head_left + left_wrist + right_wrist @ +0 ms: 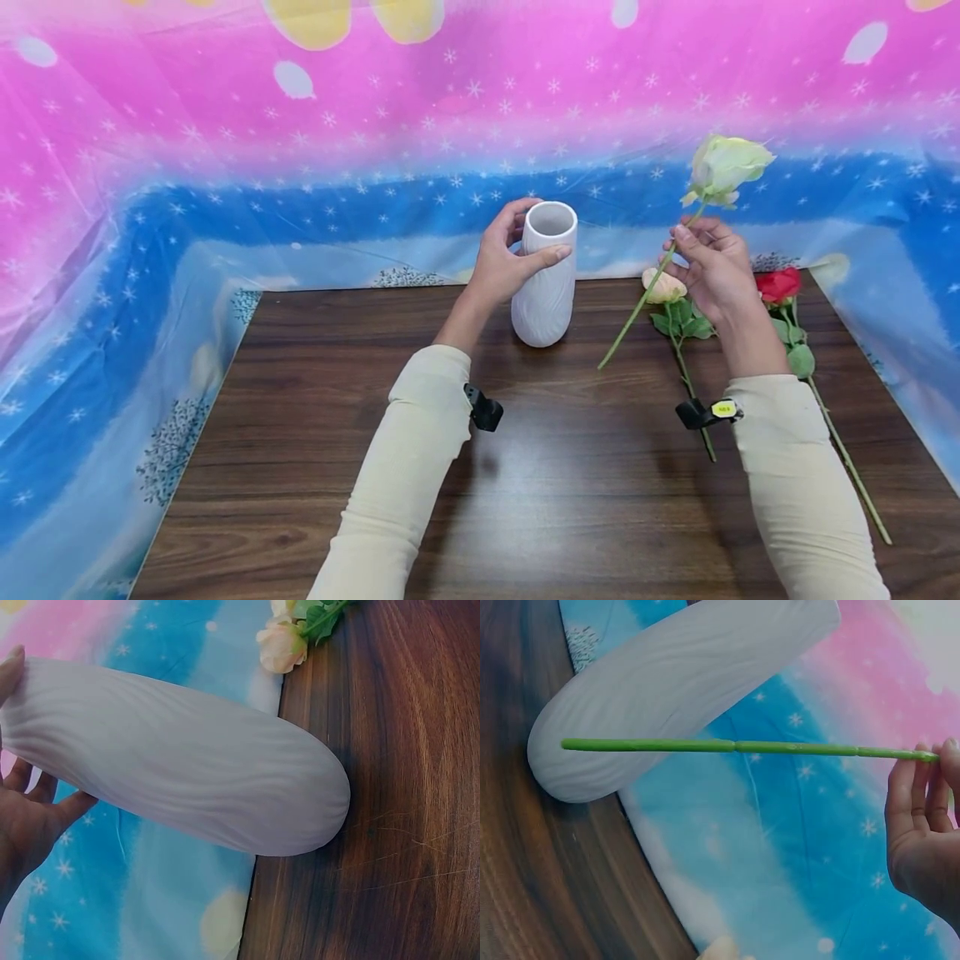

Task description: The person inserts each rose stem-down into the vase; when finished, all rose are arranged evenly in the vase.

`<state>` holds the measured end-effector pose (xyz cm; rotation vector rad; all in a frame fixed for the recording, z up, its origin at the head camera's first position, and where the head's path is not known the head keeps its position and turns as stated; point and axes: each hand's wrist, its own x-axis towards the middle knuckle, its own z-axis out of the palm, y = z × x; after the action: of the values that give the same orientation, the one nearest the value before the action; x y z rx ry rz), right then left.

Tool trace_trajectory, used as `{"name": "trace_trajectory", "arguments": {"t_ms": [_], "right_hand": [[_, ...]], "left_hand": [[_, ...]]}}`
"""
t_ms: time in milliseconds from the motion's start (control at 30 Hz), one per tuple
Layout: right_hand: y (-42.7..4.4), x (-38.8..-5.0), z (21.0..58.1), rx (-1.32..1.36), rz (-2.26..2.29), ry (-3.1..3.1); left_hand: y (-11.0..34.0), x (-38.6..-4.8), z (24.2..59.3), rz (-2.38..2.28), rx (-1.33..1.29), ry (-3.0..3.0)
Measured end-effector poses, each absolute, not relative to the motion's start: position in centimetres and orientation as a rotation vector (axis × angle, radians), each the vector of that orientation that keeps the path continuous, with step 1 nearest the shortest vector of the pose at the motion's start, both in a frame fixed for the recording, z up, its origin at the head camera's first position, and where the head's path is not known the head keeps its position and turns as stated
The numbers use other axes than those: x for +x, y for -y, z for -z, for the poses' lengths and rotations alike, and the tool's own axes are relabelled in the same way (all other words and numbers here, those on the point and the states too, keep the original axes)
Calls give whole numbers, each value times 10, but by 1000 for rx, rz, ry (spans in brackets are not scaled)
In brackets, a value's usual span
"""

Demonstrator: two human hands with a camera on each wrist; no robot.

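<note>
Pink and blue cloth [585, 50], printed with snowflakes, hangs behind the scene and down both sides. Before you spreads a dark wooden table [315, 433]. Right of centre, toward its far edge, a white vase [543, 292] with wavy relief stands nearly upright; whether its base bears on the wood is hard to tell. A red rose [780, 286] lies at far right, its stem running toward the near right. A greenish-white rose [723, 171] is in the air right of the vase, its stem slanting down to the near left. A peach rose [664, 287] lies between the vase and the red rose. Your left hand [513, 254] grips the vase's upper part; your right hand [716, 271] pinches the thin stem below the bloom. Brace the vase firmly, since it could tip, and don't let the stem roll.
</note>
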<state>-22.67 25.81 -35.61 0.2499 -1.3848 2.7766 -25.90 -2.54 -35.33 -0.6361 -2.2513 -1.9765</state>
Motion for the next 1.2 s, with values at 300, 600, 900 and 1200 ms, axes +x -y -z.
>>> {"name": "trace_trajectory", "arguments": {"t_ms": [300, 600, 900, 1200], "right_hand": [[-251, -233, 330, 237, -2737, 1189], [-246, -240, 306, 254, -2695, 1080], [-243, -245, 279, 181, -2678, 939], [-240, -252, 253, 158, -2637, 868]], "left_hand": [[26, -260, 354, 1986, -624, 2238], [26, -259, 353, 1988, -618, 2230], [25, -259, 352, 1988, -607, 2213], [25, -259, 354, 1966, -618, 2234]]}}
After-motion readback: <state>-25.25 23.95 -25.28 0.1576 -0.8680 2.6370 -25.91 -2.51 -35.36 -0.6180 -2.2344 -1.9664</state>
